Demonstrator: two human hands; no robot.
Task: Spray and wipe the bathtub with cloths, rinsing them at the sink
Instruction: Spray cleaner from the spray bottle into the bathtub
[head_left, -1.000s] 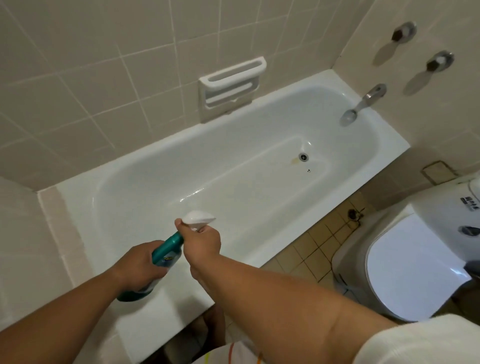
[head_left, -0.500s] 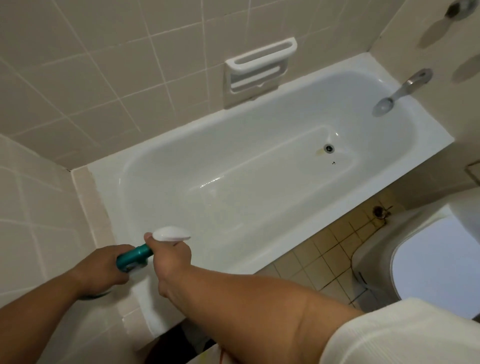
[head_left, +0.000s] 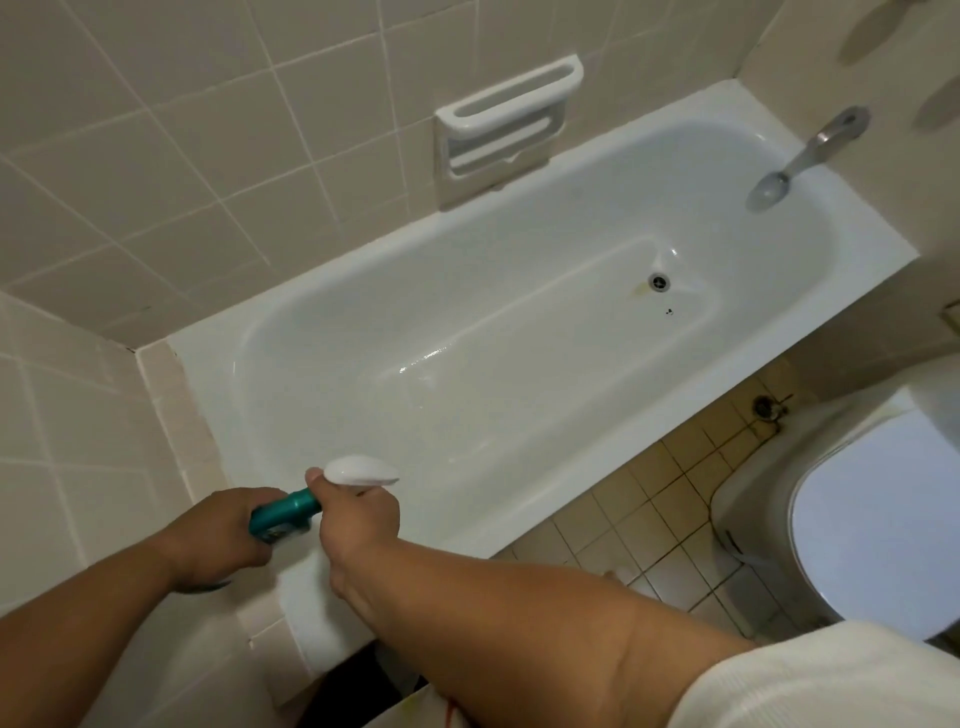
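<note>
Count: one spray bottle (head_left: 291, 512), one bathtub (head_left: 213, 384), one drain (head_left: 658, 281), one spout (head_left: 800, 161), one wall handle (head_left: 506, 119), one toilet (head_left: 872, 525). The bottle is held over the tub's front rim, near its left corner. The left hand (head_left: 223, 535) has its fingers curled round the teal body. The right hand (head_left: 358, 514) grips the neck under the white head; its trigger fingers are hidden. One second earlier, both hands were farther from that corner. The bottle label is unreadable.
</note>
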